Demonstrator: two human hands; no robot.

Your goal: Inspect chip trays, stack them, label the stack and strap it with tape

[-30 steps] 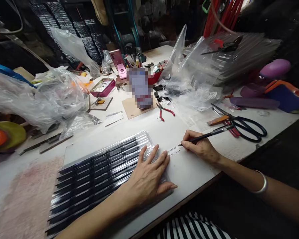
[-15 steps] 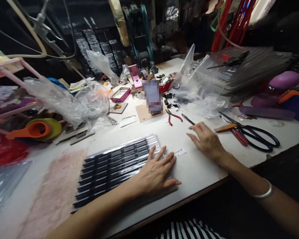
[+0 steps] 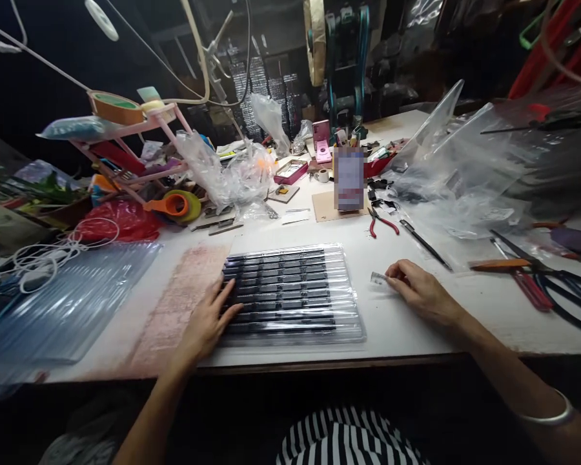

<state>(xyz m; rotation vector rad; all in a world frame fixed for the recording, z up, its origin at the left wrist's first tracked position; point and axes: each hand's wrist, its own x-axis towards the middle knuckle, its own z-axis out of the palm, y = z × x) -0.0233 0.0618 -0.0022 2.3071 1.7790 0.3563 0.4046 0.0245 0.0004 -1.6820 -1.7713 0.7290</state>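
A clear plastic tray (image 3: 351, 303) holding rows of black strips lies on the white table. My left hand (image 3: 210, 320) rests on the tray's left edge, its fingers spread over the ends of the strips. To the right of the tray, my right hand (image 3: 419, 290) pinches a small paper label (image 3: 379, 278) between thumb and fingers, just above the tabletop. A black pen-like tool (image 3: 426, 244) lies beyond that hand. Red-handled pliers (image 3: 381, 221) lie open behind the label.
Stacked clear trays (image 3: 87, 290) lie at the left, beside a reddish stained board (image 3: 179, 297). Large black scissors (image 3: 561, 290) and an orange-handled knife (image 3: 501, 265) are at the right. A phone (image 3: 350, 179) stands at the back, near plastic bags (image 3: 479, 194).
My left hand has moved from the tray's right side to its left edge. My right hand has left the pen-like tool's end and taken hold of the paper label. The view has turned left.
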